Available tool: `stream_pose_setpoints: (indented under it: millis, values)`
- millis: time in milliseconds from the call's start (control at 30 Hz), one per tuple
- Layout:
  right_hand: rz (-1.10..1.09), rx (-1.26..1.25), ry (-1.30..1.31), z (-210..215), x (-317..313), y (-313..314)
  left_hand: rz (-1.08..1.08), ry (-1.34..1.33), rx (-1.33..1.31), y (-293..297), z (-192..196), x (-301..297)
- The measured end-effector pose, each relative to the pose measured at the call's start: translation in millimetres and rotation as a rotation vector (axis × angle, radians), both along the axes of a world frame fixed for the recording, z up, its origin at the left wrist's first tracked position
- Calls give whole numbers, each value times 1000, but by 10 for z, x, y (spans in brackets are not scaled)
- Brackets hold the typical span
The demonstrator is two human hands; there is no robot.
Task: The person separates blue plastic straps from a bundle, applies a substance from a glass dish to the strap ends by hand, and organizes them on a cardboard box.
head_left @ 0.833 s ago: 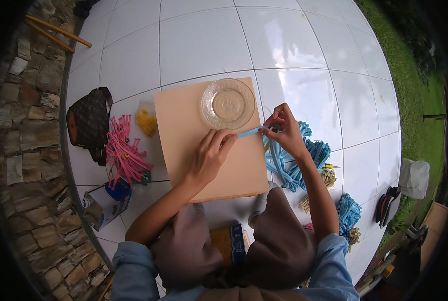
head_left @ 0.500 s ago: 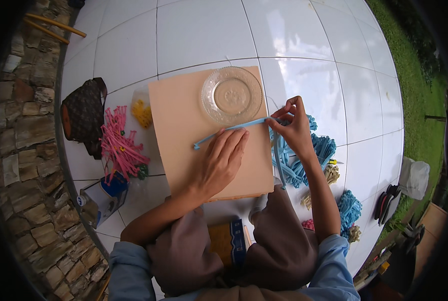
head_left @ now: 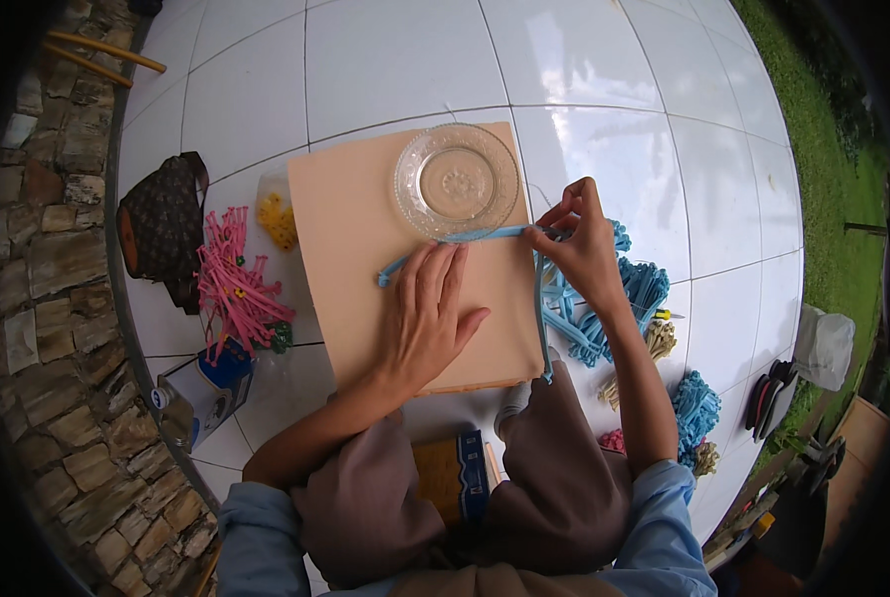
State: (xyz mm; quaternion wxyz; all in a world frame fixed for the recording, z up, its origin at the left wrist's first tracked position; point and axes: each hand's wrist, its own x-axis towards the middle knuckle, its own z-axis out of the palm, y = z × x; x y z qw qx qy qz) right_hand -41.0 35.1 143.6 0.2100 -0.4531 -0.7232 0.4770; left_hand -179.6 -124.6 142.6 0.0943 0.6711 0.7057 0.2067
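Observation:
A tan board (head_left: 355,219) lies on the white tiled floor in front of me. A clear glass plate (head_left: 456,180) sits on its far right corner. A light blue strip (head_left: 465,237) runs across the board just below the plate. My left hand (head_left: 425,318) lies flat on the board with its fingertips on the strip's left part. My right hand (head_left: 579,244) pinches the strip at the board's right edge, where it bends and hangs down along that edge.
A pile of blue strips (head_left: 614,298) lies right of the board. Pink strips (head_left: 234,289), a yellow bundle (head_left: 278,221), a dark patterned bag (head_left: 161,224) and a small box (head_left: 201,388) are on the left. A stone wall (head_left: 37,328) borders the left side.
The blue strip has been drawn out leftward across the board. My left hand slid onto it and flattened. My right hand stays at the board's right edge.

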Motion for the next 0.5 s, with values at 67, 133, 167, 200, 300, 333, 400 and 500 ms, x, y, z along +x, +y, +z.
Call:
stream_pose_setpoints:
  millis: [67,133,167,200,300,333,400,500]
  values:
    - [6,-17,3,13,5,13,3,14,-14,0,3,-2]
    - [13,-34,6,19,3,23,20,-12,-8,7,-5,3]
    - [24,-23,1,22,0,26,20,-12,-11,8,5,4]
    - [36,-12,-5,23,0,28,22,32,-39,12,26,7]
    - [84,43,-23,21,11,32,28,91,-71,14,9,-7]
    - [85,42,-23,19,24,46,32,106,-72,15,0,-16]
    - [191,-45,1,14,80,106,38,120,-71,28,21,-11]
    - [277,-84,136,-143,161,202,47,137,-74,53,53,9]
